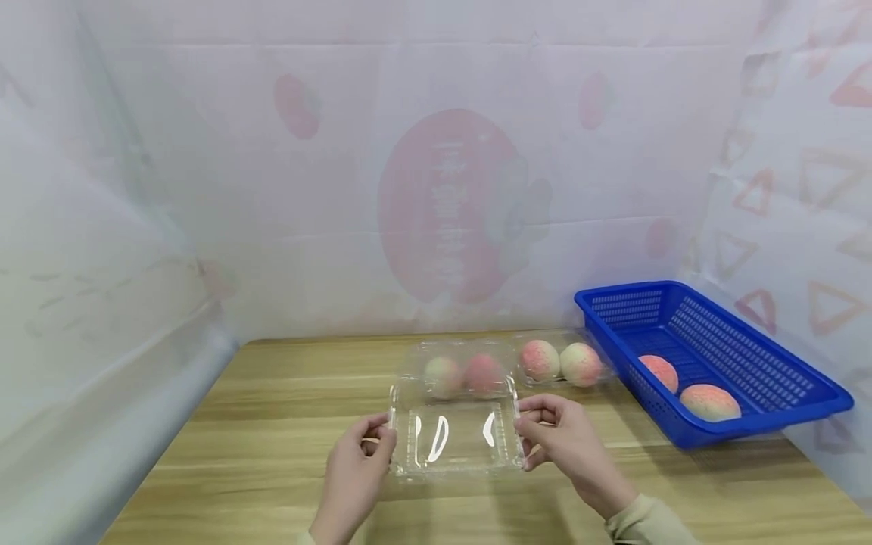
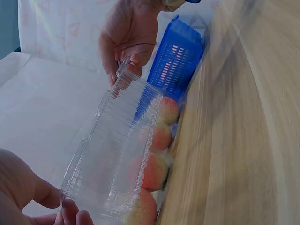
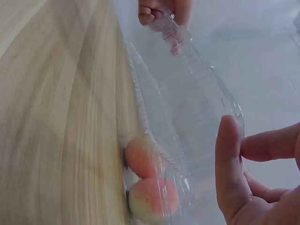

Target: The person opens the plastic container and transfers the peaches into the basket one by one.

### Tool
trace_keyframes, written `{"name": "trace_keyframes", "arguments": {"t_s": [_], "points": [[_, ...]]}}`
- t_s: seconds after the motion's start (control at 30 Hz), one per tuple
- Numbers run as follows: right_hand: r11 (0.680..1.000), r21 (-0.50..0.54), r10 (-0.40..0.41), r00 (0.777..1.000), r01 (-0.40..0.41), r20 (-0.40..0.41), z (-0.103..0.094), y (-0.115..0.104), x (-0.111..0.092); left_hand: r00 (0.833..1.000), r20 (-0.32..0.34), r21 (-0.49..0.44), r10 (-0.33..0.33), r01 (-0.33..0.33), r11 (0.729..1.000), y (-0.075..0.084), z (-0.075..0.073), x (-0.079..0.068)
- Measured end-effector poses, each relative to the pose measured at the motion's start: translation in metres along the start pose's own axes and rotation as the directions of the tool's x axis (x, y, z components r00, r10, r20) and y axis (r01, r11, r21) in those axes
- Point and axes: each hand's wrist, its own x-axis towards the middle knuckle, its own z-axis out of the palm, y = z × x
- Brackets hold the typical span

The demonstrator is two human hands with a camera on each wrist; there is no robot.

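Both hands hold a clear plastic clamshell box (image 1: 456,435) between them, lifted above the wooden table. At its left edge the left hand (image 1: 356,465) pinches the rim with thumb and fingers. On the opposite edge the right hand (image 1: 568,446) pinches the rim, as the right wrist view also shows with its thumb (image 3: 228,154) against the plastic. Behind the held box, two peaches, a pale one (image 1: 443,376) and a pinker one (image 1: 484,375), show through clear plastic. Beside them, a second clear box (image 1: 555,338) holds two more peaches (image 1: 540,359).
A blue plastic basket (image 1: 770,420) stands at the right, its near end appearing raised, with two peaches (image 1: 710,403) inside. Its left side is close against the box of peaches. The wooden table (image 1: 272,424) ends at a printed cloth backdrop (image 1: 306,227).
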Motion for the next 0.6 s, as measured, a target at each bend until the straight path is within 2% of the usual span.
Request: {"name": "trace_keyframes", "arguments": {"t_s": [0.37, 0.6], "points": [[0.998, 0.034, -0.058, 0.998, 0.057, 0.036, 0.05, -0.005, 0.027, 0.996, -0.043, 0.181, 0.076, -0.067, 0.981, 0.002, -0.049, 0.026], [0.995, 0.063, -0.085, 0.992, 0.079, 0.094, 0.076, -0.006, 0.042, 0.996, -0.055, 0.211, 0.072, -0.059, 0.976, -0.003, -0.073, 0.04]]}}
